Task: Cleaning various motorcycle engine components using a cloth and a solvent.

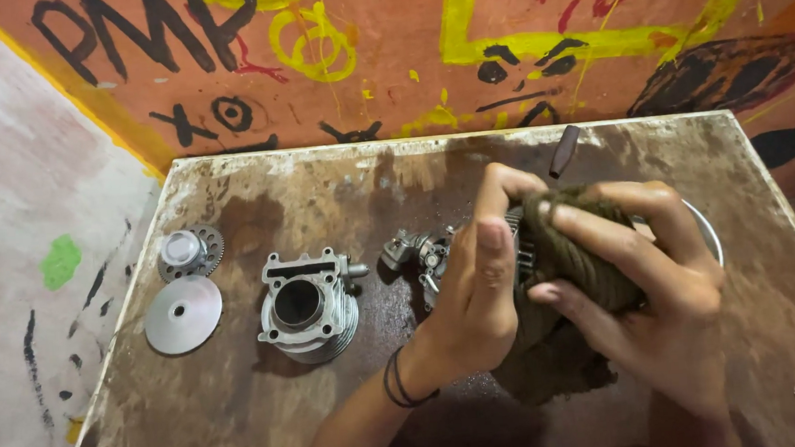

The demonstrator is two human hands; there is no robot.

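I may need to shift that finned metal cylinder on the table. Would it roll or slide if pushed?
The finned cylinder sits on its flat end, bore up, so it should slide, not roll. Solid-looking cast metal suggests heavy for its size. The table looks stained, maybe oily, so probably slippery.

colours on the bench

a dull olive-brown rag [572, 247] is showing against the stained brown table [241, 410]. the engine cylinder [309, 308], the smooth disc [183, 315] and the toothed gear [190, 252] are gleaming silver-grey. a black band [398, 383] is circling the left wrist. the orange wall [383, 52] is carrying yellow, black and red paint marks.
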